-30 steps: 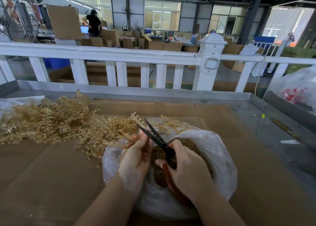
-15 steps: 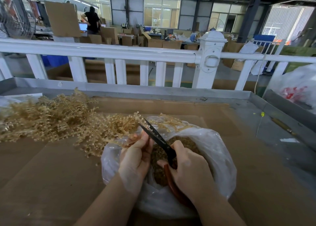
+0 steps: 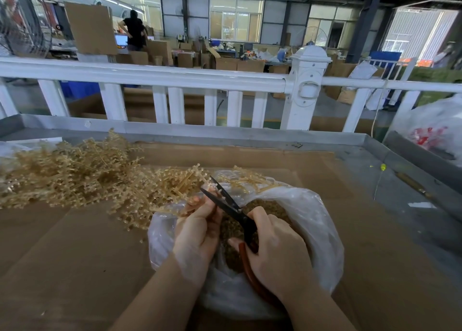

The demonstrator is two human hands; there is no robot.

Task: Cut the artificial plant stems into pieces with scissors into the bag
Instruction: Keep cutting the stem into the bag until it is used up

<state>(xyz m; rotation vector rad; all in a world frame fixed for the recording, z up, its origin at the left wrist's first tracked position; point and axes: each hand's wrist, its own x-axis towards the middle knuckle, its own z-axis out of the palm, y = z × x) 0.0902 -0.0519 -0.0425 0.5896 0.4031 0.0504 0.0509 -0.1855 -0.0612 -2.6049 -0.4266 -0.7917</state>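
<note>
- A pile of beige artificial plant stems [image 3: 72,178] lies on the far left of the cardboard-covered table [image 3: 62,268].
- The left hand [image 3: 197,233] pinches one stem over the bag's left rim.
- The scissors [image 3: 230,207], blades parted around that stem, sit in the closed right hand [image 3: 277,250].
- The clear bag [image 3: 322,233], holding cut pieces, lies under both hands.

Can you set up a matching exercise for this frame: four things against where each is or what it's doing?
Things:
1. left hand
2. right hand
3. pile of uncut stems
4. cut pieces

States:
A. lying inside the plastic bag
B. gripping the red-handled scissors
C. spread on the cardboard left of the bag
D. holding a stem at the blades

Pairs: 1-D, 2-B, 3-C, 4-A
</note>
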